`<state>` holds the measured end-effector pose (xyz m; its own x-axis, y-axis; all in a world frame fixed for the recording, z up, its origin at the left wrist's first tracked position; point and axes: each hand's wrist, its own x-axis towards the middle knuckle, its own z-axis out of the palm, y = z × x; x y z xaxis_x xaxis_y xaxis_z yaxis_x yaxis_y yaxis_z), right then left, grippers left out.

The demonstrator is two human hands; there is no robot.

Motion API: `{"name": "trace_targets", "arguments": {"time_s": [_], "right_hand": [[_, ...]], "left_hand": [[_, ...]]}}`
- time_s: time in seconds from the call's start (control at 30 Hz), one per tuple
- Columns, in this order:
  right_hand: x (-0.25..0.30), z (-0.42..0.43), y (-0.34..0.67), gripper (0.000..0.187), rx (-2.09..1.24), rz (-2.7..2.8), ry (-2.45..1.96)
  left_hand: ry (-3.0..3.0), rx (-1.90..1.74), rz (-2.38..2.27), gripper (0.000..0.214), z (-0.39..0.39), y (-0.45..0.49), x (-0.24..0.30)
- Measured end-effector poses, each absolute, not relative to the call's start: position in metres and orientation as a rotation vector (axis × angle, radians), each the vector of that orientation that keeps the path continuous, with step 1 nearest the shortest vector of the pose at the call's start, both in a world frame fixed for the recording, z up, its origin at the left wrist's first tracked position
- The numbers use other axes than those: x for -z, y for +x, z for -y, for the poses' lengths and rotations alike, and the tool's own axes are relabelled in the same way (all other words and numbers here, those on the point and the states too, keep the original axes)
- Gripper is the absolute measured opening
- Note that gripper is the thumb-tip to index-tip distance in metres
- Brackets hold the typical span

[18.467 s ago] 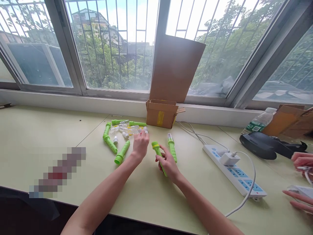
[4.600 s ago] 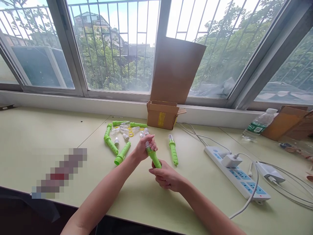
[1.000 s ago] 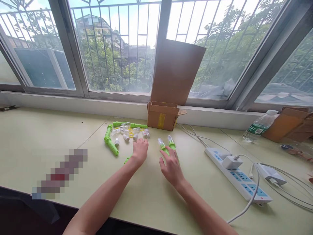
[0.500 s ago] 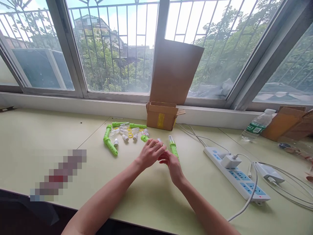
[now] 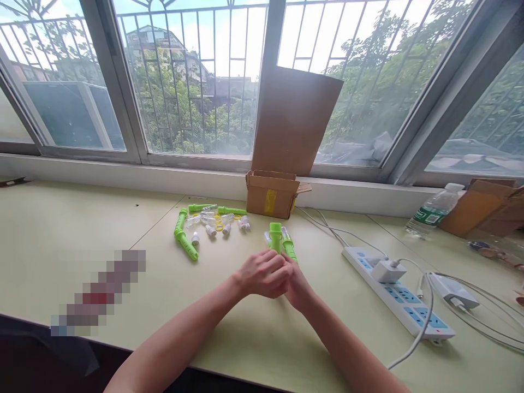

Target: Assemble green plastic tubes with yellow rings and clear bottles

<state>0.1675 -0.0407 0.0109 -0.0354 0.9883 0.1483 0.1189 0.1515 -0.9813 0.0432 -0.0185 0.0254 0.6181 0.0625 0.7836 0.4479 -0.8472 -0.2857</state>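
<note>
Both of my hands meet near the table's middle around a green plastic handle (image 5: 275, 236) that stands up from them, its ribbed open end on top. My left hand (image 5: 262, 273) is curled around its lower part. My right hand (image 5: 298, 284) presses against it from the right, fingers closed. Just behind them lie two assembled green handles with clear tips (image 5: 287, 243). Further left sits a pile of loose parts (image 5: 213, 221): green handles, clear caps, small white pieces and yellow rings.
A small open cardboard box (image 5: 271, 194) stands by the window sill with a cardboard sheet (image 5: 295, 117) leaning behind it. A white power strip (image 5: 403, 303) with a charger and cables lies to the right. A water bottle (image 5: 433, 210) and more cardboard sit far right.
My left hand picked a green handle off the table and brought it to my right hand. Both hands have drawn closer to me and now hold it upright.
</note>
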Motion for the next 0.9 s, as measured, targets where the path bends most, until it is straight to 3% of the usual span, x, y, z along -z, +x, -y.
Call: {"name": "trace_targets", "arguments": {"time_s": [0.2, 0.47, 0.9], "right_hand": [[-0.013, 0.04, 0.16, 0.02, -1.466, 1.124, -0.995], [-0.012, 0.044, 0.159, 0.015, -1.52, 1.245, -1.045], [-0.014, 0.045, 0.159, 0.016, -1.514, 1.329, -1.049]], "left_hand": [[-2.313, 1.231, 1.011, 0.013, -0.015, 0.019, -0.02], [-2.14, 0.922, 1.698, 0.026, -0.046, 0.0, -0.004], [-1.982, 0.534, 2.289, 0.056, -0.063, -0.02, -0.002]]}}
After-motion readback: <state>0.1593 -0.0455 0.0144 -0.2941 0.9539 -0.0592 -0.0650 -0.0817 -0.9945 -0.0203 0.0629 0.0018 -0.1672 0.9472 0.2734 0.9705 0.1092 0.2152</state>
